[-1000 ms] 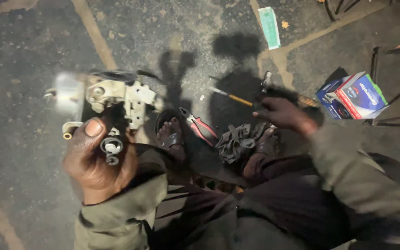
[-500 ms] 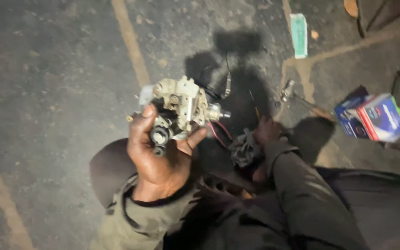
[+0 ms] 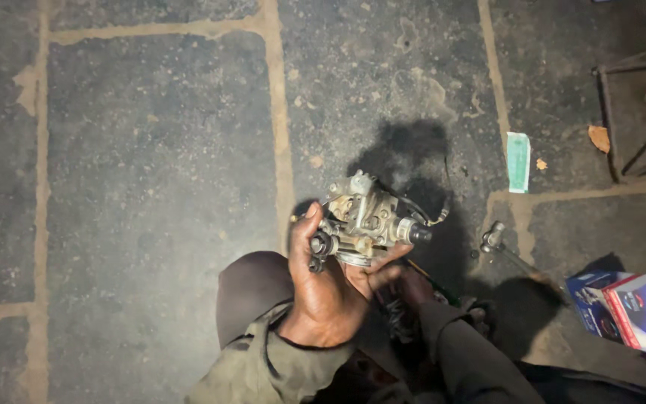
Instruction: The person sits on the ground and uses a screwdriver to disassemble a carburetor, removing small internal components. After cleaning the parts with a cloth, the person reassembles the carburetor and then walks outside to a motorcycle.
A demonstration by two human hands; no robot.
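My left hand (image 3: 328, 290) is raised in front of me and grips a dirty metal carburetor (image 3: 364, 221), thumb on its left side and fingers curled beneath it. A short black hose hangs from the carburetor's right side. My right hand (image 3: 413, 286) sits low, just behind and below the left hand and above a dark bundle on the floor. It is mostly hidden, so its grip is unclear. Both arms wear olive sleeves.
The ground is dark concrete slabs with pale joints. A green paper strip (image 3: 518, 161) and a metal tool (image 3: 493, 239) lie to the right. Blue and red cardboard boxes (image 3: 628, 311) sit at the lower right. A metal frame (image 3: 616, 120) stands at the upper right. My knee (image 3: 252, 288) is below.
My left hand has lifted the carburetor and brought it toward the middle of the view. My right hand has drawn in from the tools on the floor to beneath the carburetor.
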